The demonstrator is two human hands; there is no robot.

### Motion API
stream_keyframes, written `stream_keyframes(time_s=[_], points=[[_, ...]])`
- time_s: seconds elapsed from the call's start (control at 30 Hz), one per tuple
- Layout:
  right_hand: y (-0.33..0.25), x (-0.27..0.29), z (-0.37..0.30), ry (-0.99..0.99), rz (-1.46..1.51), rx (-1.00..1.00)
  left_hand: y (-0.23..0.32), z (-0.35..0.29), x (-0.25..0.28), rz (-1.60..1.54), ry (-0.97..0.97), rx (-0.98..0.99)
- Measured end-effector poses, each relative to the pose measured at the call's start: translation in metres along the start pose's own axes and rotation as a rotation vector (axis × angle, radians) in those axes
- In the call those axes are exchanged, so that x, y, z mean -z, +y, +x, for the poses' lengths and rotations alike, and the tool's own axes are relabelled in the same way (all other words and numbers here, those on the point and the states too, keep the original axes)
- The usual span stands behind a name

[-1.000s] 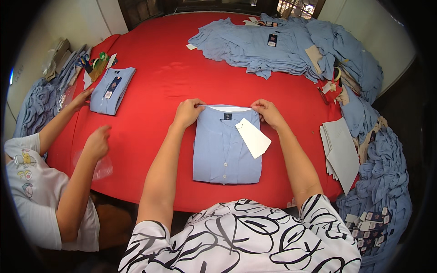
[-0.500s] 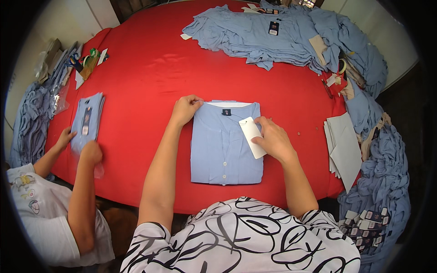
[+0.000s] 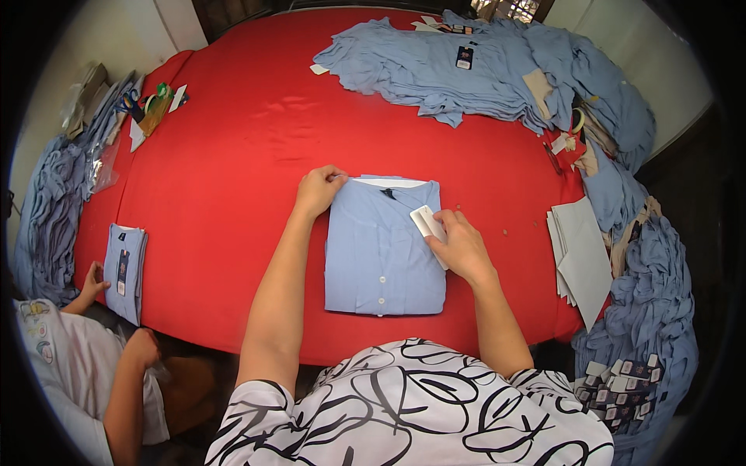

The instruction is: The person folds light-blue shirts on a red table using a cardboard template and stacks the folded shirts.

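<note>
While the folded shirt (image 3: 384, 248) lies flat on the red counter (image 3: 233, 155), the right hand (image 3: 460, 247) pinches a white tag (image 3: 427, 221) in curled fingers, and the left hand (image 3: 318, 189) grips the shirt's collar corner, fingers bent.

A white rectangular tag (image 3: 430, 225) lies on the folded shirt under the right hand (image 3: 460, 247). At one o'clock, a dark tag (image 3: 465, 57) tops the shirt pile. At nine o'clock, another dark tag (image 3: 122, 266) sits on a folded shirt.
</note>
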State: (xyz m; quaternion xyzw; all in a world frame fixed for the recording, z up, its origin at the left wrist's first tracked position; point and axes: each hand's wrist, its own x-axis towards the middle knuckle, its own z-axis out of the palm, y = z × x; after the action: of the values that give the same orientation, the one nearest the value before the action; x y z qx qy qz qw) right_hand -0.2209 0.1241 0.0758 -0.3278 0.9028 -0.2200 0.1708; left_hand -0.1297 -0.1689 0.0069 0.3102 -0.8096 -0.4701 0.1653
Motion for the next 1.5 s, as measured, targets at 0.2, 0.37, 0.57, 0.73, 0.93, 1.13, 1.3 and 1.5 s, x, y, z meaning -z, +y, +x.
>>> stream_keyframes(time_s=[0.2, 0.37, 0.57, 0.73, 0.93, 1.13, 1.3, 1.5], points=[[0.004, -0.003, -0.004, 0.057, 0.126, 0.008, -0.002, 0.001, 0.001, -0.019, 0.000, 0.006], [-0.007, 0.010, -0.010, 0.155, -0.049, 0.086, 0.001, -0.001, 0.002, 0.015, -0.005, -0.003], [-0.076, 0.020, -0.046, -0.083, -0.003, 0.329, -0.007, 0.001, 0.002, -0.016, -0.008, -0.003], [-0.026, 0.013, 0.007, 0.145, 0.173, 0.156, -0.003, 0.001, 0.004, -0.007, -0.020, 0.011], [0.064, -0.025, 0.125, 0.204, 0.179, 0.304, 0.008, 0.008, 0.002, 0.063, -0.064, -0.026], [-0.031, -0.011, 0.184, -0.310, 0.229, 0.200, -0.005, 0.037, 0.050, 0.332, 0.043, -0.085], [-0.165, -0.097, 0.271, -0.239, 0.035, 0.342, -0.071, 0.105, 0.179, 0.772, 0.211, -0.049], [-0.355, -0.195, 0.355, 0.000, 0.419, 0.726, -0.122, 0.201, 0.369, 1.235, 0.476, 0.147]])
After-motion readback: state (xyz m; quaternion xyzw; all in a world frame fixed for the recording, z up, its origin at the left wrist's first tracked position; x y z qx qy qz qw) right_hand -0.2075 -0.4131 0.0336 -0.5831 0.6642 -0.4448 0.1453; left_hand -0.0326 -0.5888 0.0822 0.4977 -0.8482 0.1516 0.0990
